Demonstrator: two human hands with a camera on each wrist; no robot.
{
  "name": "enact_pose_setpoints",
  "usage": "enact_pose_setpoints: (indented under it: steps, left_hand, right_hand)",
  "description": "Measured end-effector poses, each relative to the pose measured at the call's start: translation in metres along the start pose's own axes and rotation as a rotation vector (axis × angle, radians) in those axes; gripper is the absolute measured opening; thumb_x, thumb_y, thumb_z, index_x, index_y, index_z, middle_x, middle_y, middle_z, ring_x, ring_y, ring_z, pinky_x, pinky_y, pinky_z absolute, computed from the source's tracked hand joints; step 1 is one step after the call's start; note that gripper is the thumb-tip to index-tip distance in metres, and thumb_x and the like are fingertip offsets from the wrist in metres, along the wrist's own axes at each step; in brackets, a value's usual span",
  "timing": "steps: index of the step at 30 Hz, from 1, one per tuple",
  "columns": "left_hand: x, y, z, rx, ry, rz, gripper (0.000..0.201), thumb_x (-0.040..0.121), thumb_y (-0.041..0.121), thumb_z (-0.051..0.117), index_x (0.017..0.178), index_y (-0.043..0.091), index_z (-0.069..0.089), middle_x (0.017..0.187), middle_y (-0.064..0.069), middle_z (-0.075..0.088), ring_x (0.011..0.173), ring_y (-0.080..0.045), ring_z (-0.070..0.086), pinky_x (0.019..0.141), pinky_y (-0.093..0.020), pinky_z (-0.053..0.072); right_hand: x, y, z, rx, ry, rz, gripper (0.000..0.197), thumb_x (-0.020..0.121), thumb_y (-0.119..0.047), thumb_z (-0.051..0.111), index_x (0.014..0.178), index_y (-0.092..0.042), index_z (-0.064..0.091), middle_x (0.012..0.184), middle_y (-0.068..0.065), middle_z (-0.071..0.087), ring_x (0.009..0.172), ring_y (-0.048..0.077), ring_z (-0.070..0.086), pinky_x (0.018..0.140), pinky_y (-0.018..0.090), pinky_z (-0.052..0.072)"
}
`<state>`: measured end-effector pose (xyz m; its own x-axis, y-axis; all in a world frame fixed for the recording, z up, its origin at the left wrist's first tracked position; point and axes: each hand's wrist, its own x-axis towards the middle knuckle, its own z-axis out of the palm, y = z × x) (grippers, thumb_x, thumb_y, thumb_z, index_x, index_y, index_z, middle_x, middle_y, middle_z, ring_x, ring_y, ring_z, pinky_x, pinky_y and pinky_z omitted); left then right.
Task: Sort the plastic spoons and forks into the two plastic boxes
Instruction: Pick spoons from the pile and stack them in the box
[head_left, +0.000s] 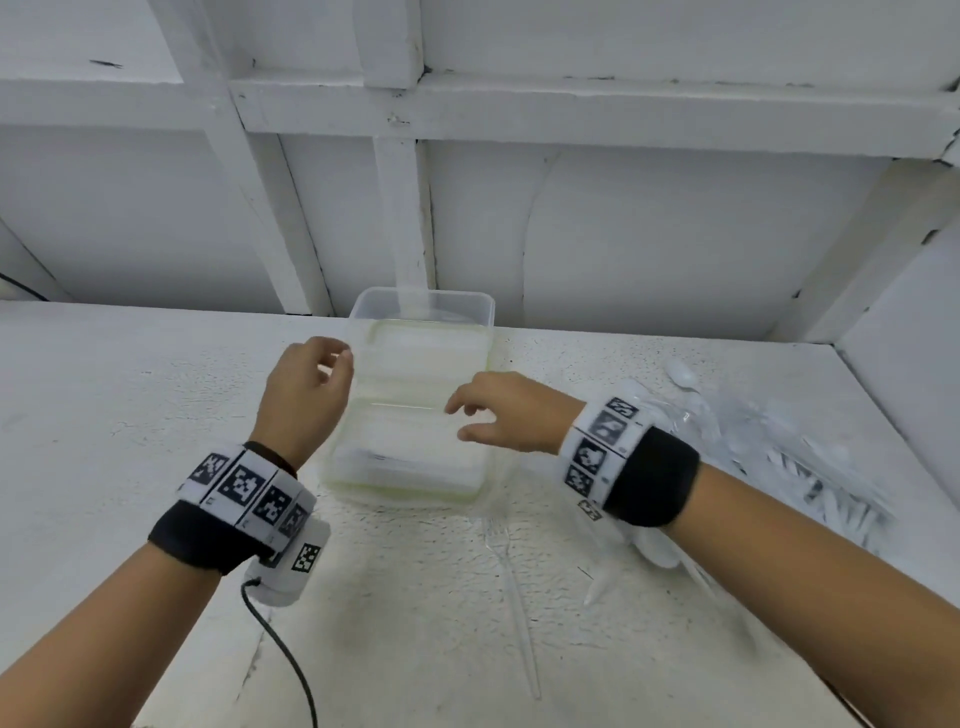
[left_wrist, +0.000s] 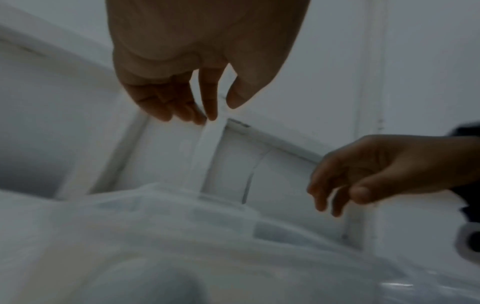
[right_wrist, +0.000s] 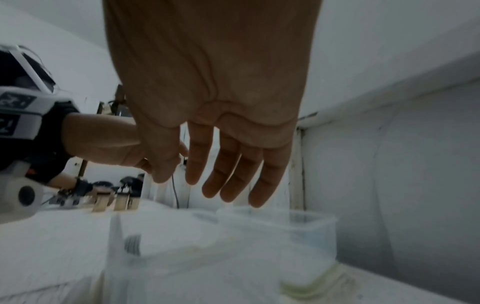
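Two boxes (head_left: 415, 405) between hands | left hand (head_left: 304, 395) loose | right hand (head_left: 506, 410) loose

Right forearm hides part of the blurred cutlery pile (head_left: 789, 457).

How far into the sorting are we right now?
Barely started. Done: the two clear boxes stand side by side mid-table; no cutlery shows inside. In hand: nothing; left hand and right hand hover open over the boxes. Left: the cutlery pile at right and one clear fork in front.
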<state>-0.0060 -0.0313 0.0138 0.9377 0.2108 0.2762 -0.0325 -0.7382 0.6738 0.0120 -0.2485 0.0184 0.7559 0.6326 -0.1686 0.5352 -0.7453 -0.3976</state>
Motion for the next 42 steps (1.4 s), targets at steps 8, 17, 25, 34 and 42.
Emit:
enact_pose_setpoints:
  steps: [8,17,25,34,42]
  left_hand:
    - [-0.067,0.089,0.071,-0.152,-0.578,0.464,0.018,0.094,0.022,0.052,0.099,0.012,0.066,0.085,0.008,0.063,0.079,-0.011,0.059,0.07,-0.009,0.041]
    - [-0.107,0.11,0.161,0.173,-0.917,0.748,0.029,0.093,0.028,0.052,0.119,0.018,0.062,0.113,-0.005,0.051,0.102,-0.018,0.048,0.085,-0.025,0.039]
    - [-0.122,0.123,0.182,0.521,-0.676,1.142,0.03,0.033,0.02,0.089,0.052,0.026,0.066,0.062,0.0,0.048,0.052,-0.018,0.045,0.051,-0.019,0.026]
    - [-0.119,0.106,0.171,0.153,-0.723,1.031,0.012,0.062,0.017,0.074,0.064,0.017,0.062,0.073,-0.002,0.051,0.065,-0.014,0.039,0.054,-0.029,0.031]
    - [-0.084,0.104,0.133,-0.299,-0.837,0.549,0.037,0.079,0.053,0.053,0.092,0.02,0.061,0.093,0.012,0.055,0.087,0.001,0.052,0.078,-0.008,0.039]
  right_hand:
    - [-0.151,0.061,0.004,0.029,0.133,0.249,0.032,0.091,-0.032,0.056,0.122,-0.025,0.057,0.111,-0.005,0.06,0.099,0.005,0.053,0.088,0.018,0.04]
    - [-0.248,0.093,0.05,-0.046,0.056,0.489,0.025,0.094,-0.026,0.05,0.118,-0.024,0.057,0.097,-0.009,0.048,0.093,0.006,0.048,0.07,0.011,0.031]
    - [-0.255,0.093,0.064,0.015,0.142,0.497,0.022,0.094,-0.03,0.05,0.113,-0.024,0.06,0.096,-0.008,0.053,0.091,0.006,0.051,0.081,0.021,0.041]
    - [-0.226,0.089,0.063,0.026,0.127,0.468,0.022,0.096,-0.035,0.044,0.11,-0.025,0.059,0.08,-0.017,0.042,0.075,-0.001,0.046,0.063,0.013,0.035]
    - [-0.206,0.08,0.065,0.058,0.139,0.393,0.023,0.094,-0.033,0.049,0.112,-0.02,0.056,0.091,-0.009,0.045,0.079,0.005,0.044,0.07,0.018,0.037]
